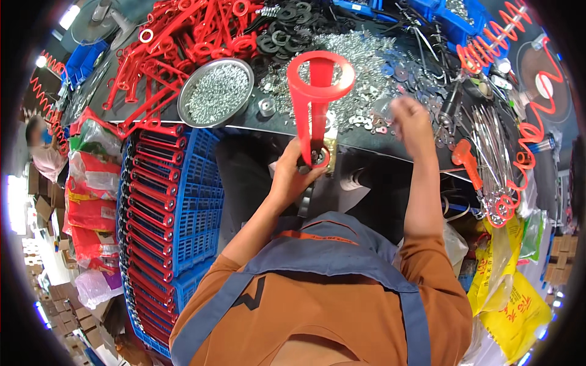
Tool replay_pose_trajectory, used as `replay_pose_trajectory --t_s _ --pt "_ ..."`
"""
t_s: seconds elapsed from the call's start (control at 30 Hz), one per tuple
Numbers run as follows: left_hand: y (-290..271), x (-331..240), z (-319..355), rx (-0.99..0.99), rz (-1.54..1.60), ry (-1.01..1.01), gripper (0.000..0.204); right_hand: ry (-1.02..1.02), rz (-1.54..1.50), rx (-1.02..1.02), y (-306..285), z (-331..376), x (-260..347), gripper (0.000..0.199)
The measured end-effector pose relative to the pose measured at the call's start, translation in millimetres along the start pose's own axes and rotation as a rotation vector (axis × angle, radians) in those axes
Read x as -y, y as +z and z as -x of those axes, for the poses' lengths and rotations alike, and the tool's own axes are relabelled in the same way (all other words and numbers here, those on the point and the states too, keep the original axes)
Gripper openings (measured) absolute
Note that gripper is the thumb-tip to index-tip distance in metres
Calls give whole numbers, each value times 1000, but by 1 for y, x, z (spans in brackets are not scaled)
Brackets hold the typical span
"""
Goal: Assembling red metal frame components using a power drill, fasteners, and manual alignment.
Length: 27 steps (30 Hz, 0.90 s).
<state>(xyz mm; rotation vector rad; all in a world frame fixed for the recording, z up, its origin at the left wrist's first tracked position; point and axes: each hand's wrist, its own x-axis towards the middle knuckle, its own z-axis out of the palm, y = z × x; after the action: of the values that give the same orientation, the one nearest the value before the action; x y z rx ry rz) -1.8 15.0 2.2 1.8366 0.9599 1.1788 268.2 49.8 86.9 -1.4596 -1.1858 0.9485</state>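
My left hand [289,173] grips a red metal bracket [301,116] by its lower end, at the table's near edge. The bracket stands upright, with a wide ring at its top and a small round socket at its base. Beside that socket is a brass-coloured piece [332,149]. My right hand [413,127] is raised over the right part of a pile of small shiny metal parts [360,73]. Its fingers are curled together and slightly blurred; whatever they hold, if anything, cannot be made out.
A round metal bowl of small parts [217,91] stands left of the bracket. Red brackets [183,30] and black rings [287,27] heap up behind. A blue crate [198,201] with stacked red brackets is at left. An orange-handled tool [467,161] and metal rods [491,146] are at right.
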Motion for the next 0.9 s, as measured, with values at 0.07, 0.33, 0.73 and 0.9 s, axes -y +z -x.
replay_pose_trajectory --t_s 0.07,0.33,0.73,0.9 --pt "0 -7 -1 -1 23 -38 73 257 -118 221 40 45 18 16" --pt "-2 -11 1 -47 -13 -53 75 -160 292 273 105 59 -20 23" --pt "-4 27 -7 -45 44 252 53 -120 409 60 113 73 -18 31" --pt "-5 30 -6 -25 13 254 53 -222 347 17 117 70 -39 24"
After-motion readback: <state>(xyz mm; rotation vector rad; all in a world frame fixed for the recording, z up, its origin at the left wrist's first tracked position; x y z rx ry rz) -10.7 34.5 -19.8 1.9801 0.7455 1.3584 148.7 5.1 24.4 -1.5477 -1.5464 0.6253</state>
